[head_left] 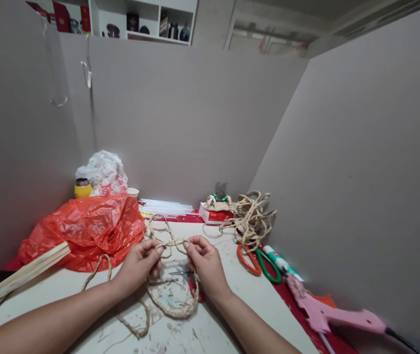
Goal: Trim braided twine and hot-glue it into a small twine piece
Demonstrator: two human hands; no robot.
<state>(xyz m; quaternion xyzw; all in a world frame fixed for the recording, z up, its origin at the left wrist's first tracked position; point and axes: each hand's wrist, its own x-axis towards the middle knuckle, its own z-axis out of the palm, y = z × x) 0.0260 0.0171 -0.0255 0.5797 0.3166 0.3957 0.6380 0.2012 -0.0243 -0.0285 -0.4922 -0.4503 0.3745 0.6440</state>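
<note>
Head view — left hand and right hand pinch tan, twisted-fibre rope — strung crosswise between them, near both.

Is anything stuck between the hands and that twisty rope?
Nothing that I can see: the left hand and right hand both pinch the rope directly. The red-handled scissors lie on the table below, not in between.

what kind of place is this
Most likely a craft workstation, judging by the tan braided cord being worked, the red-handled scissors and the pink glue gun.
</note>
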